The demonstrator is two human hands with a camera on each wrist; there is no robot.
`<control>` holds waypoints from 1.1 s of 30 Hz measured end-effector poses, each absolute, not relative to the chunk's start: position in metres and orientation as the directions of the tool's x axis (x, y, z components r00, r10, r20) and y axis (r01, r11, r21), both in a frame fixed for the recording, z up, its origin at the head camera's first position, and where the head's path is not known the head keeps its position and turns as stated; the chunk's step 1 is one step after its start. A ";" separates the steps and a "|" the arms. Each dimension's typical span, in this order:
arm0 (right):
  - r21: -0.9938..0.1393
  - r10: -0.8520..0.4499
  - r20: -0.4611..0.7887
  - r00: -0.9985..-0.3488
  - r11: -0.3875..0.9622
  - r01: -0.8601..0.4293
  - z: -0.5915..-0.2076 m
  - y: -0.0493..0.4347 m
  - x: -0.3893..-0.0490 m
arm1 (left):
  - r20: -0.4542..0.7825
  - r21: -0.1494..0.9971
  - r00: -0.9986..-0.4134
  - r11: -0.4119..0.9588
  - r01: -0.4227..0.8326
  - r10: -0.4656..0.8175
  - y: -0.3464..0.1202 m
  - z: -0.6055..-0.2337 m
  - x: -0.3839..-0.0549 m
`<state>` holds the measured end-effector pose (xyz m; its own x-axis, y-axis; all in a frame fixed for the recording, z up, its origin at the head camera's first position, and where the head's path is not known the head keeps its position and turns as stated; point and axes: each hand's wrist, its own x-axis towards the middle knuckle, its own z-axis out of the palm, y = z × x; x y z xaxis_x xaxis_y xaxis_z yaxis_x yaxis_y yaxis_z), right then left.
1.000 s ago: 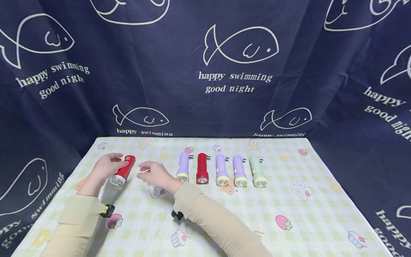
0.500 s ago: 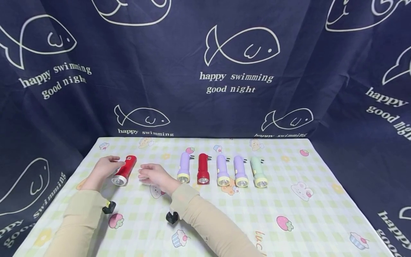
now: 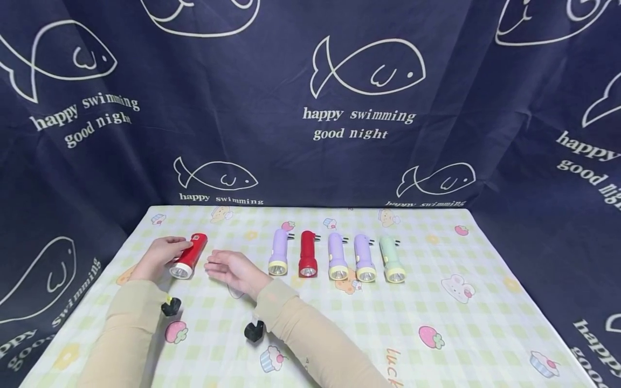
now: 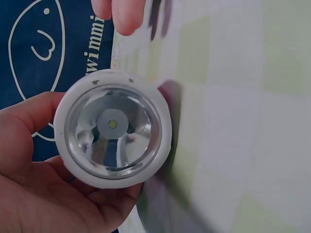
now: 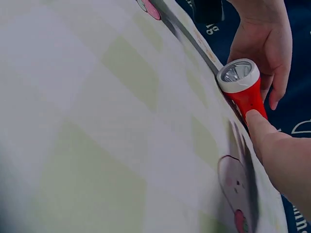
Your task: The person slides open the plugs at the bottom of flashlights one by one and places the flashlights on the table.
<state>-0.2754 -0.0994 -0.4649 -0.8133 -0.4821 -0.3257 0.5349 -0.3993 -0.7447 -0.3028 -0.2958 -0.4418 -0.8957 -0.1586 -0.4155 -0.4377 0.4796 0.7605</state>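
A red flashlight (image 3: 194, 249) with a white head lies tilted at the table's left, lens toward me. My left hand (image 3: 158, 256) grips its body from the left, thumb on top and fingers behind. In the left wrist view the white rim and lens (image 4: 112, 128) face the camera, and the fingers (image 4: 104, 213) pass beneath. My right hand (image 3: 236, 270) is just right of the flashlight, fingers extended toward it and holding nothing. From the right wrist, one of its fingers (image 5: 265, 133) overlaps the red body.
To the right stands a row of flashlights with plug prongs: a purple one (image 3: 278, 251), a dark red one (image 3: 308, 253), two more purple ones (image 3: 337, 254) and a mint green one (image 3: 391, 257). A checked cloth (image 3: 368, 323) covers the table; a navy curtain (image 3: 271, 129) hangs behind.
The right hand's fingers have straightened from a loose curl, while the hand stays beside the flashlight. The left hand keeps its grip, and the flashlight has barely moved.
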 end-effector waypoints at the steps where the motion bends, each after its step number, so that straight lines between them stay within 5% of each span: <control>1: -0.730 -0.483 -0.330 -0.811 -0.414 0.544 -0.465 -0.100 -0.275 | -0.412 0.760 -0.898 0.485 -0.433 -0.155 -0.296 -0.443 -0.304; 33: -0.589 -0.499 -0.343 -0.796 -0.546 0.596 -0.474 -0.109 -0.269 | -0.333 0.752 -0.917 0.525 -0.398 -0.218 -0.272 -0.441 -0.301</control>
<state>-0.2692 -0.1092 -0.4743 -0.7962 -0.4988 -0.3425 0.5956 -0.5460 -0.5892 -0.3014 -0.2716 -0.4409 -0.9174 -0.2177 -0.3331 -0.3977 0.5254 0.7522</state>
